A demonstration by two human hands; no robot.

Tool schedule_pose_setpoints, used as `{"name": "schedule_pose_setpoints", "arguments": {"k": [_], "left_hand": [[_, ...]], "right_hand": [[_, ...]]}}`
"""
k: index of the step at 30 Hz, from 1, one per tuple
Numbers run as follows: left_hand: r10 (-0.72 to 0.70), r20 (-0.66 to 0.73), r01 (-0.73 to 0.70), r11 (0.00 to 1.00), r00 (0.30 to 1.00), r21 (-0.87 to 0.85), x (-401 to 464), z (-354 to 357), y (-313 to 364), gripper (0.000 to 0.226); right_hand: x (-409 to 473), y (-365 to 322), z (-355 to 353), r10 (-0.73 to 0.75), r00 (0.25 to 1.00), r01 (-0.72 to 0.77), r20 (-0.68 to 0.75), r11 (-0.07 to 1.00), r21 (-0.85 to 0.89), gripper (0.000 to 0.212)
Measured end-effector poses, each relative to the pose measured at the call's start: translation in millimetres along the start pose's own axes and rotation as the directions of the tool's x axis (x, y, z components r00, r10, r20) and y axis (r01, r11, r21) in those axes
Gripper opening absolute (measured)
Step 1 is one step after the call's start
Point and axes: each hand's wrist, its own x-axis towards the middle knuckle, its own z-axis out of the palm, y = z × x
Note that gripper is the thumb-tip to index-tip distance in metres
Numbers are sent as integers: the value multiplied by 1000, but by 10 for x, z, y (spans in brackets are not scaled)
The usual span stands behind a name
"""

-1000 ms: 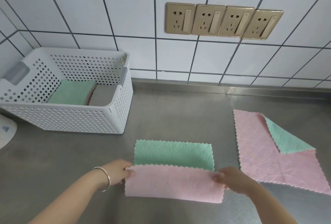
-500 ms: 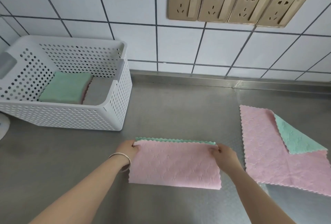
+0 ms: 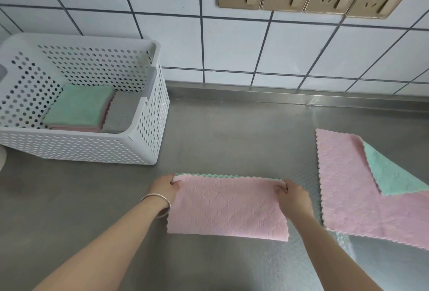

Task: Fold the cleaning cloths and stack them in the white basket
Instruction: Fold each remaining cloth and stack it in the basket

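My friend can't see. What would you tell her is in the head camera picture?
Two hands, the left hand and right hand, pinch the far corners of a pink cloth folded in half on a steel counter. A white basket at the left holds folded cloths; another pink cloth, one corner flipped showing green, lies at the right.

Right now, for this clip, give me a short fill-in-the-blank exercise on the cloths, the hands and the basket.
1. Both hands pinch the far corners of the folded cloth, whose upper face is ____.
2. The bracelet is on the ____ wrist.
3. The top cloth of the stack in the white basket is ____.
4. The unfolded cloth lies to the ____ of the folded one.

Missing words: pink; left; green; right
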Motion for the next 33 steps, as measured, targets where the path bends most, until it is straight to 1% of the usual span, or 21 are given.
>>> {"name": "schedule_pose_setpoints", "arguments": {"k": [4, 7, 11, 14, 16, 19, 22, 24, 26, 29, 31, 33], "left_hand": [[3, -31, -5, 999, 1000, -43, -21, 25, -28, 30], [-1, -50, -2, 997, 999, -75, -34, 47, -43, 31], [-24, -65, 17, 995, 998, -102, -34, 85, -79, 33], [-35, -64, 27, 992, 997, -121, -3, 88, -67, 29], [-52, -50, 45, 990, 997, -132, 17, 78, -47, 31], [-68, -20, 66, 995, 997, -77, 45, 64, -20, 26], [-99, -30, 96, 993, 995, -67, 48, 67, -11, 26], [-118, -49, 113, 990, 992, -83, 24, 82, -12, 31], [-137, -100, 121, 981, 985, -151, -43, 87, -7, 29], [-171, -148, 104, 920, 974, -379, -253, 118, -52, 19], [-103, -137, 26, 881, 985, -472, -441, 158, -110, 20], [6, -123, -66, 870, 992, -488, -601, 211, -201, 30]], "right_hand": [[-14, 21, 44, 2, 1000, -2, -24, 1000, 13, 14], [-49, 26, 71, -2, 997, 4, -76, 1000, 31, 16], [-93, 36, 132, 46, 990, -35, -137, 996, 83, 17], [-77, 19, 155, 67, 990, -55, -125, 994, 96, 20], [-69, -1, 148, 89, 990, -78, -112, 992, 101, 23], [-47, -16, 135, 122, 985, -107, -119, 986, 127, 30], [-44, -54, 110, 150, 983, -131, -106, 977, 167, 20], [-67, -75, 93, 171, 979, -143, -111, 964, 224, 23], [-106, -73, 83, 186, 975, -146, -121, 948, 283, 30], [-213, -45, 71, 217, 971, -179, -102, 937, 299, 39], [-313, -8, 76, 226, 971, -198, -80, 944, 263, 39], [-436, 44, 100, 230, 971, -211, -64, 952, 220, 34]]}}
